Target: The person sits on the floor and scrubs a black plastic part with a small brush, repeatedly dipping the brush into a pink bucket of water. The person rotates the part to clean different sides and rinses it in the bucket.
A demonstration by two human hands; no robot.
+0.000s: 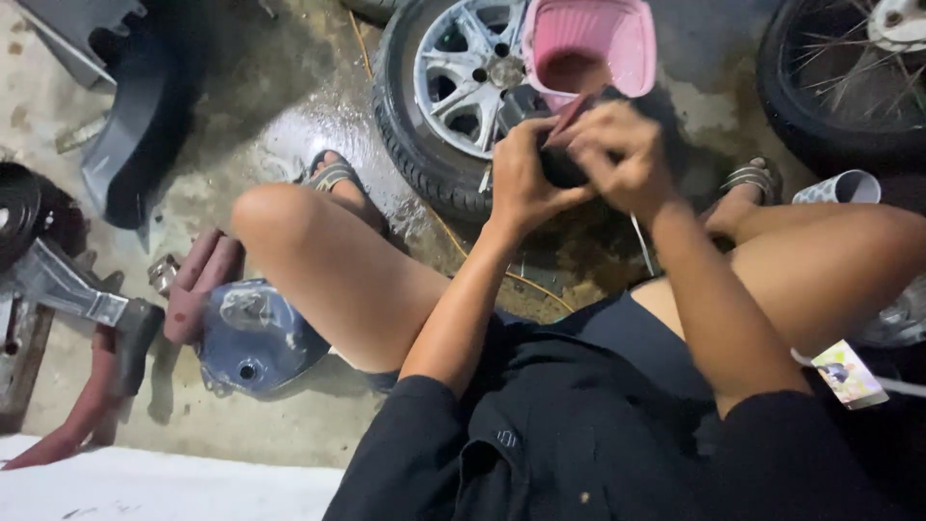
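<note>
Counted, left to right: one dark plastic fairing panel (pixel 145 116) at the upper left, cut off by the top edge; one grey metal bracket (pixel 72 289) over rusty parts, cropped at the left border; one blue motorcycle tank (pixel 253 340) on the wet concrete floor (pixel 289 125) beside the left knee. Further right, one alloy wheel with tyre (pixel 439 96), lying flat and partly covered by one pink plastic basket (pixel 590 43). In front of it, two hands closed around one small black part (pixel 564 169): left hand (pixel 526 178) curled about its near side, thumb pressed against it; right hand (pixel 617 154) bent over the top, fingertips pinching the upper edge. Shape and kind of that part not made out, most of it hidden under the fingers. Two sandalled feet, one by each wheel side. At the far right, one spoked wheel (pixel 849 77), cut off by the frame, one patterned cup (pixel 839 188) on its side, and one small printed card (pixel 849 374), half hidden.
</note>
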